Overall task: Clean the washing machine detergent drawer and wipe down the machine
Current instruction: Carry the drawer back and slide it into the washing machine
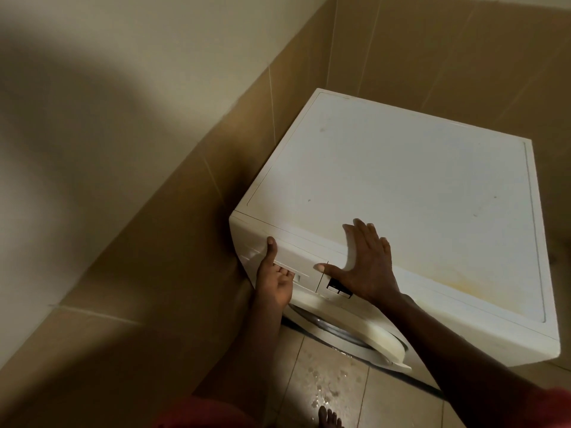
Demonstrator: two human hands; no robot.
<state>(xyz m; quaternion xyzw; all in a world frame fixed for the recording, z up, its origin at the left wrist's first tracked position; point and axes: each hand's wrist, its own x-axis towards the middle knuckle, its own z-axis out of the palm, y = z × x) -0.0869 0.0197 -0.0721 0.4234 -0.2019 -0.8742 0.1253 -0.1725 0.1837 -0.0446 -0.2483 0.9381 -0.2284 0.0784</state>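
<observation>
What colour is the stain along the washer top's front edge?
Yellowish-brown stain on the white box-shaped washing machine; the head view shows it.

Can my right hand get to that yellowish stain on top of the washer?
Probably yes. The right hand lies flat on the washing machine top, and the yellowish stain spreads just beside it along the front edge, with nothing lying between them.

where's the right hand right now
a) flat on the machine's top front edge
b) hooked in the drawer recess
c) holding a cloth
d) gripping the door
a: the right hand lies flat, fingers spread, on the front edge of the washing machine top; it is the left hand whose fingers hook into the detergent drawer recess.
</observation>
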